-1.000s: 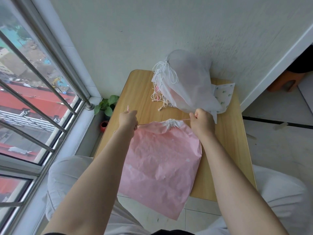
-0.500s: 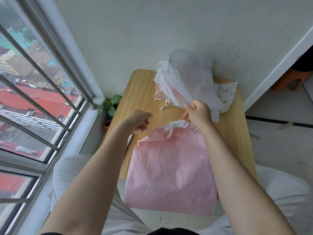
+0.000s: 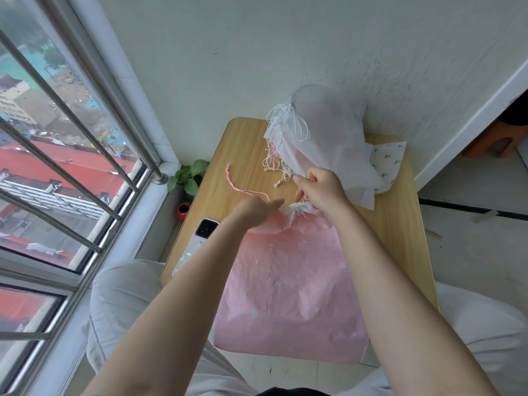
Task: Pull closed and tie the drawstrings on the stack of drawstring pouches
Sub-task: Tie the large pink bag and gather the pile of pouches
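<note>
While the pink pouch (image 3: 288,284) overhangs the desk (image 3: 400,230) at 6 o'clock, contents hidden, the right hand (image 3: 321,190) pinches its cinched neck; the blurred left hand (image 3: 255,210) pinches the pink drawstring (image 3: 237,187).

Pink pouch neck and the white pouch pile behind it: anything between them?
Head view: the right hand sits in that gap, above the pink pouch's gathered neck and against the white pile; beneath it, bare table.

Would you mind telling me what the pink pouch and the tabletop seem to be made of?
The pink drawstring pouch looks like thin matte plastic film or non-woven fabric: it creases sharply and gathers tightly at the neck. The light wooden tabletop shows printed-looking grain, probably smooth laminate.
</note>
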A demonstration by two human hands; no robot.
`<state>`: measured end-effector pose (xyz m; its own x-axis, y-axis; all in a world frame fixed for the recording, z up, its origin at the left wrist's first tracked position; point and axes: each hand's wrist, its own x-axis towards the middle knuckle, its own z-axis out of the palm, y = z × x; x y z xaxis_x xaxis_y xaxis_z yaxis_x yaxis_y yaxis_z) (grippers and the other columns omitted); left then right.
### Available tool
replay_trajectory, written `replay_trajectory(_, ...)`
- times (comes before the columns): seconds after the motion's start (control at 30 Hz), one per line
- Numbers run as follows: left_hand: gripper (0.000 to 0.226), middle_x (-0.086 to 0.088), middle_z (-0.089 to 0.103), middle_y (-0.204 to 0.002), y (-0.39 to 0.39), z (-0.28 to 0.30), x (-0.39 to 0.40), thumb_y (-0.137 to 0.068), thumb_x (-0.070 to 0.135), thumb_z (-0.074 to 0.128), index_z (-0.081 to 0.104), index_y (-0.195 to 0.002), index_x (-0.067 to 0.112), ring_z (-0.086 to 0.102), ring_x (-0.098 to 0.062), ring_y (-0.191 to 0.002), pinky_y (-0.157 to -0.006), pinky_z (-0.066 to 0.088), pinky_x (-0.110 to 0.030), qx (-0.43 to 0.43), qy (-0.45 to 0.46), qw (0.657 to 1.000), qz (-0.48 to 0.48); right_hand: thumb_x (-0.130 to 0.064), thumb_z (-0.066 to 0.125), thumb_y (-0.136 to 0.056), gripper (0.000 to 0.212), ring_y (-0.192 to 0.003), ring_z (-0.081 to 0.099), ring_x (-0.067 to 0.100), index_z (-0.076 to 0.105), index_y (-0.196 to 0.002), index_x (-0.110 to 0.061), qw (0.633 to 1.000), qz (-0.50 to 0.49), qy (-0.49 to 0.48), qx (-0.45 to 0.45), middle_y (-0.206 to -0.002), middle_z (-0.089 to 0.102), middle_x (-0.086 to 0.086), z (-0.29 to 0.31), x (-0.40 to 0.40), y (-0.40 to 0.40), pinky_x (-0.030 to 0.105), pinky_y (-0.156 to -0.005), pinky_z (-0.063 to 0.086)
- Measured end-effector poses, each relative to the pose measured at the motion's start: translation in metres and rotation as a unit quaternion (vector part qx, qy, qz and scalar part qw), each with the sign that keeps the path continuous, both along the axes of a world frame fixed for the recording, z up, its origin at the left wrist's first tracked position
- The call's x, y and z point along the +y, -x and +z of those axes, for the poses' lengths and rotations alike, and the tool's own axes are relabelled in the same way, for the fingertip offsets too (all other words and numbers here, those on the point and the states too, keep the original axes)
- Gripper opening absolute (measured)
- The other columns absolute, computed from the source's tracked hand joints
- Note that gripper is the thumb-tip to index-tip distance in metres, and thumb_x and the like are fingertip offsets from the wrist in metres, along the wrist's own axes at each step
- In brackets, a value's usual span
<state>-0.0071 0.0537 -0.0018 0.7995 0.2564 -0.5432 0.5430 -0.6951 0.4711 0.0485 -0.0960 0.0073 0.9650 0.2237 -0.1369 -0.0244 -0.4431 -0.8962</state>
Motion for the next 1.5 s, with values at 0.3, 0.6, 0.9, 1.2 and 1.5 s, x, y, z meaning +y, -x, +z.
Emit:
replay_trajectory(0.3,0.028,0.001,0.053,-0.066,-0.013,0.000,-0.020,-0.080,0.043,0.075,0.067,-0.078,0.016,0.048,-0.015,-0.062,-0.056,0.035,-0.027,-0.075,0.157,0.981,0.089,-0.018,0.059,-0.093,0.039,-0.033,0.044,0.000,0.032,-0.066,-0.016,0.999,0.043,-0.006,0.028,-0.064,0.063,0.021,0.002,-0.002,0.003,0.011,-0.038,0.031)
replay_trajectory(0.6,0.018,-0.012,0.071,-0.076,-0.014,0.014,-0.031,-0.087,0.004,0.057,0.072,-0.091,-0.005,0.069,-0.018,-0.068,-0.072,0.058,-0.026,-0.186,0.376,0.890,0.177,-0.032,0.059,-0.093,0.041,-0.037,0.040,0.009,0.050,-0.059,-0.013,0.996,0.068,0.013,0.050,-0.049,0.057,-0.001,0.019,-0.006,0.002,0.022,-0.042,0.034)
replay_trajectory(0.9,0.015,-0.006,0.055,-0.069,-0.014,0.005,-0.021,-0.091,0.003,0.054,0.066,-0.085,-0.002,0.051,-0.016,-0.062,-0.073,0.051,-0.029,-0.171,0.392,0.901,0.068,-0.010,0.055,-0.078,0.014,-0.039,0.030,0.014,0.065,-0.068,-0.005,0.990,0.092,-0.007,0.105,-0.057,0.060,0.010,0.047,-0.007,-0.003,0.021,-0.042,0.023)
replay_trajectory(1.2,0.021,0.004,0.064,-0.075,0.001,0.005,-0.007,-0.093,0.022,0.060,0.077,-0.099,0.012,0.053,-0.013,-0.075,-0.076,0.045,-0.024,-0.128,0.380,0.916,-0.015,-0.021,0.066,-0.081,0.015,-0.054,0.048,0.016,0.073,-0.083,-0.008,0.986,0.124,0.103,0.045,-0.066,0.056,0.002,0.048,0.025,-0.016,0.027,-0.056,0.042)
replay_trajectory(1.5,0.027,0.002,0.053,-0.065,0.008,-0.009,0.017,-0.098,0.023,0.055,0.075,-0.082,0.015,0.044,-0.012,-0.064,-0.068,0.038,-0.024,-0.144,0.367,0.917,0.064,-0.013,0.055,-0.091,0.047,-0.119,0.054,0.006,0.052,-0.131,-0.038,0.988,0.097,-0.111,-0.043,-0.125,0.051,-0.016,0.053,0.060,-0.011,0.028,-0.093,0.050)
